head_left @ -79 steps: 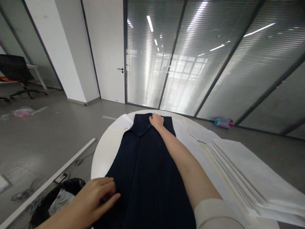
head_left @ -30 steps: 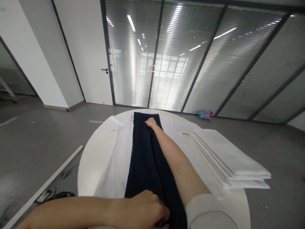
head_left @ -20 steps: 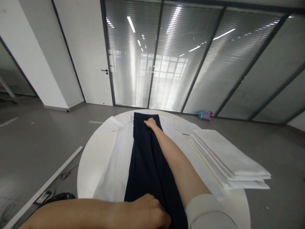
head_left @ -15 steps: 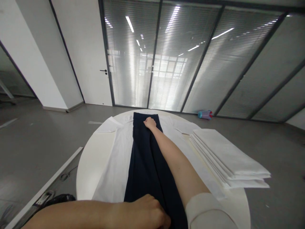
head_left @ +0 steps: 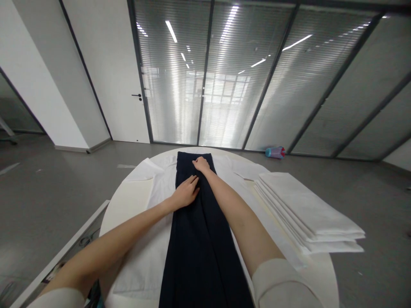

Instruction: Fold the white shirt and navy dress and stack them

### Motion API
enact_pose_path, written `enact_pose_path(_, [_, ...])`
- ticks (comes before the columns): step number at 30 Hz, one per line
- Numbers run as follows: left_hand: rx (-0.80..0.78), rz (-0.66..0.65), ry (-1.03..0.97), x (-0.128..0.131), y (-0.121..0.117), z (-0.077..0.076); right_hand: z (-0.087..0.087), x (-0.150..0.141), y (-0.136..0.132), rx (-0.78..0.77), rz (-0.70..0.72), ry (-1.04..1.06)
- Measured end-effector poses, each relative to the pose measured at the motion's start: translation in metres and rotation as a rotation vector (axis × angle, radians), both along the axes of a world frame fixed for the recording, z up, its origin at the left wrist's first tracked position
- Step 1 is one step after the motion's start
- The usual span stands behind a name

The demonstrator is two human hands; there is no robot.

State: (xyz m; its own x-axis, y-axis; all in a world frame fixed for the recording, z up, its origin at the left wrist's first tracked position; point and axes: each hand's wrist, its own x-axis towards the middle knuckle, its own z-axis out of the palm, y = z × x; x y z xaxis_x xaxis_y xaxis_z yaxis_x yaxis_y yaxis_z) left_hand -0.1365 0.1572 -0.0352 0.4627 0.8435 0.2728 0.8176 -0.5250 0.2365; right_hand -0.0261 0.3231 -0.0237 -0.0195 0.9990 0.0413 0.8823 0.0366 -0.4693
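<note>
White round tabletop (head_left: 128,201) before you; long narrow navy cloth (head_left: 195,252) runs down middle, over thinner spread white fabric (head_left: 141,273). Tug too hard, both layers could skew. Thick stack of folded white cloths (head_left: 308,209) pokes past right edge: nudge might slide it off. Blue-and-red cylinder (head_left: 275,152) on grey floor (head_left: 64,179), perhaps container; contents hidden. Your left hand (head_left: 186,192) rests on navy cloth, fingers loosely spread; your right hand (head_left: 201,164), farther up, curls against it, can't tell whether pinching.

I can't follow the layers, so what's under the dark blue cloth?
White fabric, spread on the round table, shows on both sides of the dark blue cloth. Directly beneath is covered, so whether the white runs through as one piece can't be told.
</note>
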Motion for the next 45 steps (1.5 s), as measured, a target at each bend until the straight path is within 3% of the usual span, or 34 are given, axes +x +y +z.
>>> enact_pose_path(3, [-0.004,-0.064,0.093,0.003,0.002,-0.023,-0.003,-0.004,0.006,-0.042,-0.016,0.003])
enact_pose_path(6, [0.008,-0.083,0.153,0.004,-0.005,-0.033,-0.007,-0.01,0.011,-0.042,-0.06,-0.008])
enact_pose_path(16, [-0.014,-0.08,0.184,0.001,-0.01,-0.025,-0.016,-0.022,0.0,0.191,-0.068,-0.101])
enact_pose_path(19, [-0.018,-0.074,0.17,0.006,-0.017,-0.021,-0.018,-0.023,-0.002,0.276,0.082,-0.191])
enact_pose_path(21, [-0.048,-0.081,0.169,0.012,-0.028,-0.018,-0.021,-0.021,-0.001,0.248,0.215,-0.266])
enact_pose_path(24, [-0.125,-0.111,0.18,0.021,-0.058,-0.014,-0.026,-0.019,0.002,0.185,0.279,-0.306])
enact_pose_path(28, [-0.135,-0.269,0.171,0.02,-0.122,-0.015,-0.028,-0.018,0.004,0.177,0.285,-0.309])
enact_pose_path(32, [0.166,-0.512,0.165,0.019,-0.189,-0.037,-0.025,-0.021,-0.002,0.188,0.283,-0.317])
enact_pose_path(35, [0.417,-0.609,0.211,0.021,-0.217,-0.047,-0.016,-0.024,-0.01,0.213,0.298,-0.327])
enact_pose_path(37, [0.466,-0.683,0.236,0.017,-0.224,-0.033,-0.002,-0.025,-0.017,0.254,0.301,-0.327])
enact_pose_path(40, [0.367,-0.853,0.236,-0.001,-0.221,0.017,0.03,-0.017,-0.034,0.345,0.365,-0.27])
enact_pose_path(43, [0.1,-0.902,0.203,-0.029,-0.213,0.068,0.066,0.009,-0.075,0.387,0.63,-0.203])
enact_pose_path(45, [-0.028,-0.862,0.156,-0.048,-0.209,0.082,0.085,0.036,-0.121,0.395,0.81,-0.218])
